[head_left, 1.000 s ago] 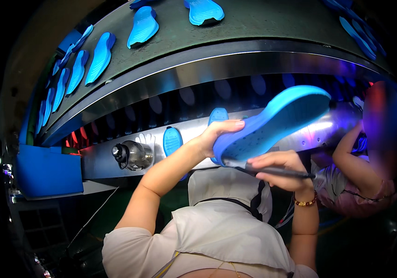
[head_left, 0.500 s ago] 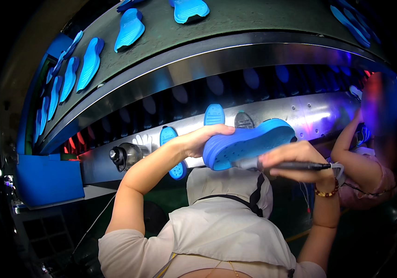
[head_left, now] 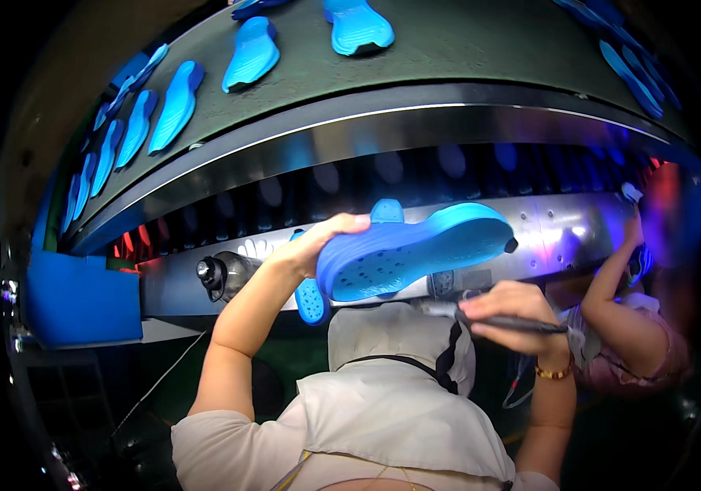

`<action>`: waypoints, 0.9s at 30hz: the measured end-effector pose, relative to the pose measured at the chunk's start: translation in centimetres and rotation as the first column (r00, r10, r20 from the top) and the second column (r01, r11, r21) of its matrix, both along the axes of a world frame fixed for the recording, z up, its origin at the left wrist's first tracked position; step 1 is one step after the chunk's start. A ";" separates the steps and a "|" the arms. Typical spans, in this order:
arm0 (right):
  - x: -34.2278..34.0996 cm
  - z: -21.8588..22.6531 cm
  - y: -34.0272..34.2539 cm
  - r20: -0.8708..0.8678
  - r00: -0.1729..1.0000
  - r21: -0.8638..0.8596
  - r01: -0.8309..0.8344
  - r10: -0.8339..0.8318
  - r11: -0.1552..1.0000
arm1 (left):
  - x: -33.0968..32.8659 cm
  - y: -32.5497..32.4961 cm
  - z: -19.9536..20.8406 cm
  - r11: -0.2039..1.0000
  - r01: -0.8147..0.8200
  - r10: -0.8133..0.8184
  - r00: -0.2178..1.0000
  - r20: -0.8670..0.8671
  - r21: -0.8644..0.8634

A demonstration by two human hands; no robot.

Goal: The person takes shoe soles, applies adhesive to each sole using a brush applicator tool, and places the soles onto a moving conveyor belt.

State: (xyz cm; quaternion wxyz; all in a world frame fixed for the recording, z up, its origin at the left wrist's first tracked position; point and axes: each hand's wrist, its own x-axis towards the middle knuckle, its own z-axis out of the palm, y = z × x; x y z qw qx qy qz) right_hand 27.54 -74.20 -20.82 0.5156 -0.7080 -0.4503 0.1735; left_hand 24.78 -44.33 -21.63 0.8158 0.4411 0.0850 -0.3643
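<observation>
My left hand grips a blue foam shoe sole by its left end. The sole is held tilted above the metal ledge, its hole-dotted face turned toward me. Below its right half, my right hand is closed around a brush with a dark handle. The pale bristles point left and appear apart from the sole. Behind the held sole, a blue sole piece is partly covered. Another blue piece with holes rests under my left wrist, and a dark grey piece lies near the brush.
A dark conveyor belt carries several blue soles along the far side. A steel ledge runs beneath it. A clear bottle with a black cap stands at the left, by a blue box. A co-worker's arm reaches in at the right.
The brush has come away from the sole's inner face, moving down toward me. My left hand has shifted the sole left, and more of the dark grey piece now shows below it.
</observation>
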 end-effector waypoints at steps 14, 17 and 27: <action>1.0 -1.6 6.0 0.201 0.903 0.192 0.343 -0.379 0.920 | 1.1 -7.1 -6.1 0.734 -0.519 0.553 0.831 -0.059 -0.439; -1.5 -0.7 5.8 0.446 0.877 0.111 0.144 -0.179 0.983 | 1.2 -5.4 -6.1 0.706 -0.532 0.605 0.796 0.007 -0.467; -0.1 1.6 5.4 0.253 0.964 0.199 0.027 -0.078 0.980 | 1.0 -6.8 -3.1 0.649 -0.486 0.623 0.781 0.043 -0.585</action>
